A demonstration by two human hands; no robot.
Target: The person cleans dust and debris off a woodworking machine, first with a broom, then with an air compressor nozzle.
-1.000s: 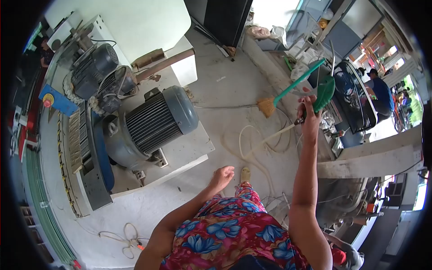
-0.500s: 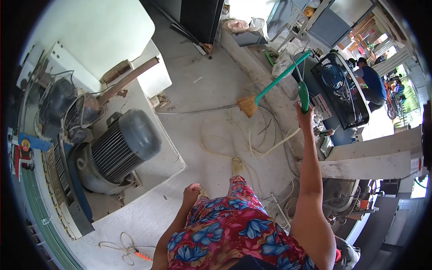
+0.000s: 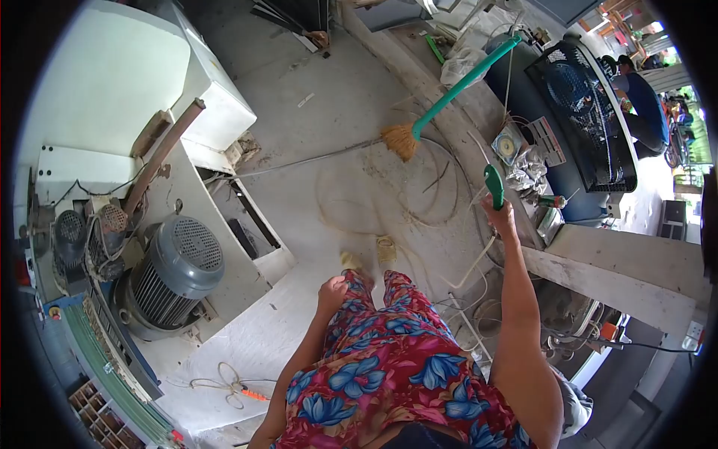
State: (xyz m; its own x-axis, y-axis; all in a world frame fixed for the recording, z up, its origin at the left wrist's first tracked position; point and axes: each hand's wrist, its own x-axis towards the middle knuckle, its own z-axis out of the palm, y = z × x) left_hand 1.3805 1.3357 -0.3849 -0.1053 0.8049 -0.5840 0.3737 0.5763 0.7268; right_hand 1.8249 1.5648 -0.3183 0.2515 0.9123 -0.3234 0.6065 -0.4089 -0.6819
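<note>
My right hand (image 3: 499,218) is raised in front of me and grips a green plastic handle (image 3: 493,185); a pale hose (image 3: 470,273) hangs down from the same hand toward the floor. My left hand (image 3: 331,290) hangs by my thigh with the fingers curled in, holding nothing, just above my floral dress (image 3: 389,374). A broom with a green stick (image 3: 464,82) and straw head (image 3: 399,140) leans against the blue machine ahead, a short way beyond my right hand.
A grey electric motor (image 3: 176,269) sits on a white machine base (image 3: 247,329) at my left. Coiled hoses lie on the concrete floor (image 3: 351,97). A dark blue machine with a black grille (image 3: 591,112) stands at right; a person in blue (image 3: 647,101) is beyond it.
I have stepped forward and the view tilted down; the motor slid left and lower. My right hand turned the green piece edge-on and lowered slightly. My left hand closed and dropped to my thigh.
</note>
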